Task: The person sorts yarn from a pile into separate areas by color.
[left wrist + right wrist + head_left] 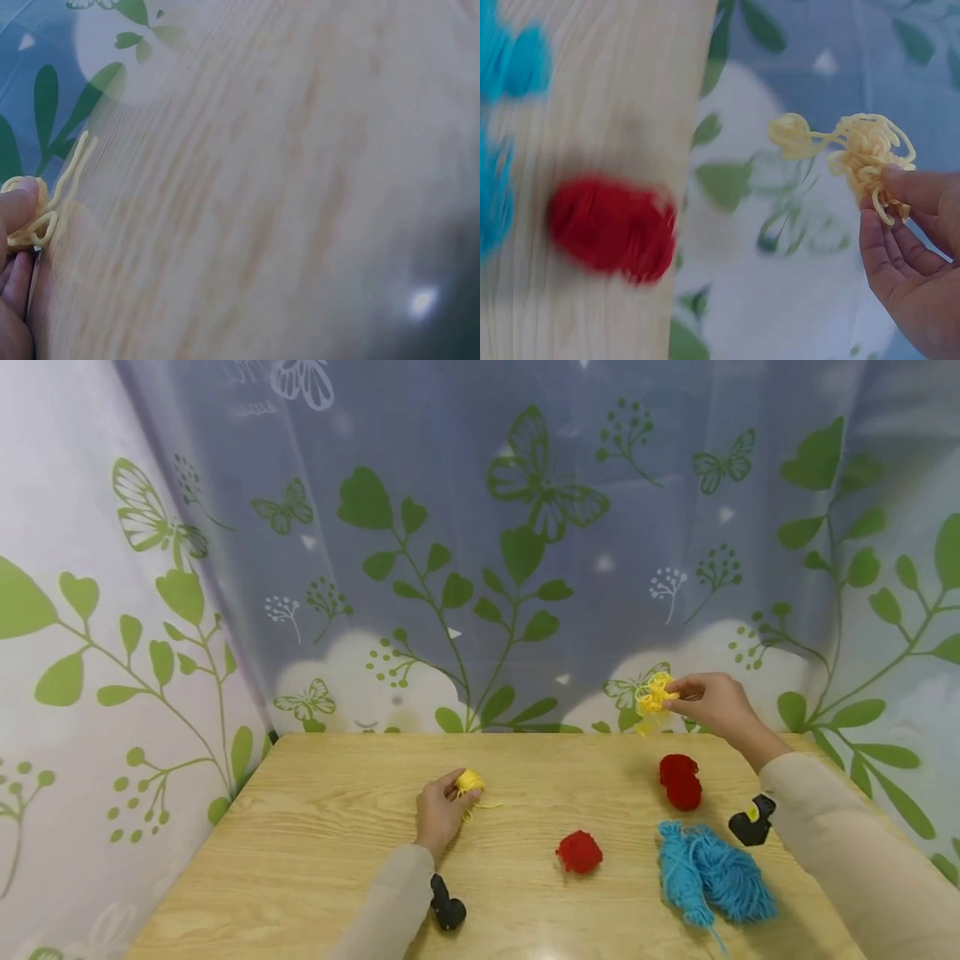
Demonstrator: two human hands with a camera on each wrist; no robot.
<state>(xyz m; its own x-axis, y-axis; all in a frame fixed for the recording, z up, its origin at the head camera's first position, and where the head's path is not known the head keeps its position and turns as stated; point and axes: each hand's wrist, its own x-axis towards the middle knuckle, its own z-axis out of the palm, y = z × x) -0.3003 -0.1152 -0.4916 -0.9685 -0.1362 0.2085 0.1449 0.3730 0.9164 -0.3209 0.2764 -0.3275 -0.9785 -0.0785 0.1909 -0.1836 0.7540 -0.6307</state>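
Observation:
My left hand (440, 812) pinches a small ball of yellow yarn (470, 781) just at the table surface, left of the middle. Loose strands trail from that ball to the right; in the left wrist view the yarn (46, 225) shows between thumb and fingers. Raised above the table's far right, my right hand (712, 702) holds a tangled bunch of yellow yarn (655, 695) between thumb and fingertips. A looped clump dangles from this bunch in the right wrist view (870, 154). Below the right hand lies a red yarn bundle (681, 782).
A smaller red yarn ball (579, 852) sits near the middle of the wooden table (315, 827). Two blue yarn skeins (731, 872) lie side by side at the right. Behind the table's far edge hangs a curtain (450, 568) printed with leaves and butterflies.

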